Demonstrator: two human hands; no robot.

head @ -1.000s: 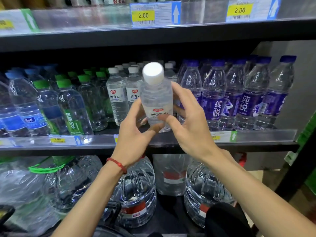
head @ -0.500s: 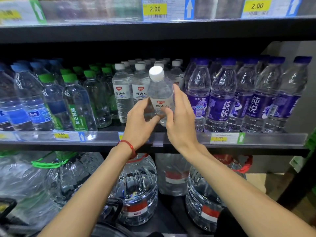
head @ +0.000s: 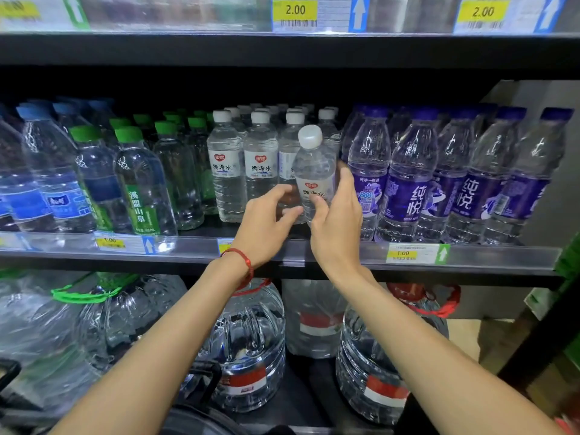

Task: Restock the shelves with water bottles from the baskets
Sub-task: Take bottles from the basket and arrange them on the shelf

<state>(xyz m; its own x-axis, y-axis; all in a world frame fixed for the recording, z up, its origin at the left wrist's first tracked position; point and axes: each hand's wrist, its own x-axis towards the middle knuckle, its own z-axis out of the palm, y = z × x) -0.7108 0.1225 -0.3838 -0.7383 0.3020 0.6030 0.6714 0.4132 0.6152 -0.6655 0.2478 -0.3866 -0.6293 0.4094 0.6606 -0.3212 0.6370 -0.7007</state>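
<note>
- Our right hand (head: 339, 233) had its fingers clamped round the right side of the bottle (head: 314, 171). The left hand (head: 266, 227) had curled fingertips at the bottle's lower left, and we could not tell whether they gripped.
- The bottle leaned slightly above the near edge of the shelf (head: 502, 255), between the white-capped bottles (head: 224, 171) on the left and the purple bottles (head: 411, 183) on the right.
- We judged the gap tight: pushed in crooked, the bottle could topple a neighbour.
- Released before its base sat flat, it could tip off onto the jugs (head: 251, 340) below.

White-capped bottle (head: 315, 171) in right hand (head: 337, 224)
</note>
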